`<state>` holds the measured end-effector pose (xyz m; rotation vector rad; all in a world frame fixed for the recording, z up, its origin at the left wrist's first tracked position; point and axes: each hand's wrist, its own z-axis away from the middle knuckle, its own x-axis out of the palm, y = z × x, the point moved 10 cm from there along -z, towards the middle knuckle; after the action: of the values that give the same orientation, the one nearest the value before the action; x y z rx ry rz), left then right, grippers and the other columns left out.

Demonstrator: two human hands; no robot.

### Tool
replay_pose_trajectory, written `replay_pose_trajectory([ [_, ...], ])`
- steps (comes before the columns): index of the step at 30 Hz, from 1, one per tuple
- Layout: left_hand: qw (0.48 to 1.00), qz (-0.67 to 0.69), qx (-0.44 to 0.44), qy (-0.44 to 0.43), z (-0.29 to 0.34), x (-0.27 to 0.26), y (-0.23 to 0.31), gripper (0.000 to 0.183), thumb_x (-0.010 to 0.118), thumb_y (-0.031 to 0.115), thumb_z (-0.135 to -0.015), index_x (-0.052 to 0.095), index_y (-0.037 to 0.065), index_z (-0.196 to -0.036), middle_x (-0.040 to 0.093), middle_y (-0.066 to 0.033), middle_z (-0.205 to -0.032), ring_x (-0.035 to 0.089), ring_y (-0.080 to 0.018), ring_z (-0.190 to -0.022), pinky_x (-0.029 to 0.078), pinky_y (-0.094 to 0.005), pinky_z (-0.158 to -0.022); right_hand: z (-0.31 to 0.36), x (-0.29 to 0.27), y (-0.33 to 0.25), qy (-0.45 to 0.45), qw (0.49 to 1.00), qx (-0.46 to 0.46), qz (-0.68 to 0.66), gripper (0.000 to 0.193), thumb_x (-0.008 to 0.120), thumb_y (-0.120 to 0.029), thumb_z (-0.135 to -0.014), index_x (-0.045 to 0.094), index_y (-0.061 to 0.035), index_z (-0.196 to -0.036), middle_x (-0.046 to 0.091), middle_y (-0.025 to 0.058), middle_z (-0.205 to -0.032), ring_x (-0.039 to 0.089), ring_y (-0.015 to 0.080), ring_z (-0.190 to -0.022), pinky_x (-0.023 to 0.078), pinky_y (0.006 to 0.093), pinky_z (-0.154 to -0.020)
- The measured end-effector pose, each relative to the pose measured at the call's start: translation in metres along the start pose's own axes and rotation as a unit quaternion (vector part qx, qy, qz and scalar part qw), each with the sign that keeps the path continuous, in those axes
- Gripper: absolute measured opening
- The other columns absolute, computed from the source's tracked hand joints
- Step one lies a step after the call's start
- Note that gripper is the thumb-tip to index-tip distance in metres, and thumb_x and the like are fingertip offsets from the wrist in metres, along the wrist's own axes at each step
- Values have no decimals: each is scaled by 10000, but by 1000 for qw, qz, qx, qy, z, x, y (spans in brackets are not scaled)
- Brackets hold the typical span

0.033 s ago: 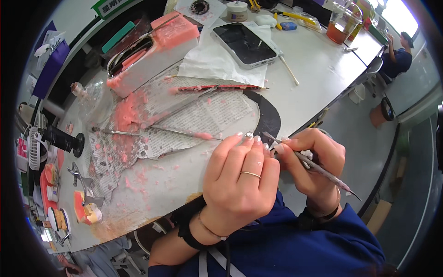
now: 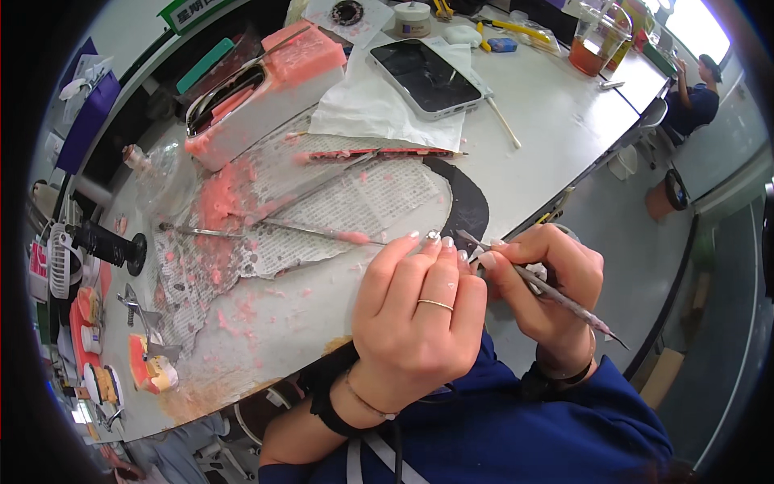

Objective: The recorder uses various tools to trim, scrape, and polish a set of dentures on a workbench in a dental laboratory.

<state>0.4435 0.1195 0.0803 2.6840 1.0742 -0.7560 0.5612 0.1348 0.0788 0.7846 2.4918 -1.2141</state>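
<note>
My right hand pinches a slim double-ended wax carver like a pen. Its flat blade end points at the fingertips of my left hand, and its thin pointed end sticks out to the lower right. The fingers of my left hand are curled together, back of the hand upward; whatever they hold is hidden beneath them. Both hands are close together over the table's front edge. Just beyond my left fingers lies a metal tool with pink wax on its shaft, resting on wax-spattered newspaper.
A wax-smeared box stands at the back left, beside a phone on white tissue. Dental models line the left side. A drink cup stands far right. Another person sits at the far right.
</note>
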Motion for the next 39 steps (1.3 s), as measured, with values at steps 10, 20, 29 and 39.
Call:
replay_pose_trajectory([
  [10,1000,4,-15,-26,-1,3,0,74,653,-22,-746,624,-16,-679,623,-105,-759,631,-202,-746,554,-391,-779,-3,6,13,-17,999,15,-30,158,777,-6,-742,619,7,-738,650,89,-632,647,160,-527,497,247,-504],
  [20,998,-4,-28,-60,-4,4,2,57,667,5,-761,639,-5,-712,632,-103,-794,641,-195,-755,518,-408,-838,1,4,5,-41,998,-37,36,215,820,-28,-665,608,-9,-698,641,86,-644,641,182,-532,479,251,-490],
  [29,997,11,-30,-76,-3,7,1,163,718,121,-784,649,-26,-795,641,-121,-865,623,-252,-765,480,-429,-847,-7,1,6,-39,999,-18,22,223,822,-26,-673,600,-12,-697,641,84,-643,642,171,-542,476,249,-490],
  [39,998,11,-21,-59,-5,6,1,73,679,1,-764,626,-23,-718,631,-123,-806,633,-214,-751,546,-418,-818,-8,7,6,-57,996,-10,74,202,809,2,-680,609,-8,-702,638,81,-628,648,163,-544,474,243,-496],
])
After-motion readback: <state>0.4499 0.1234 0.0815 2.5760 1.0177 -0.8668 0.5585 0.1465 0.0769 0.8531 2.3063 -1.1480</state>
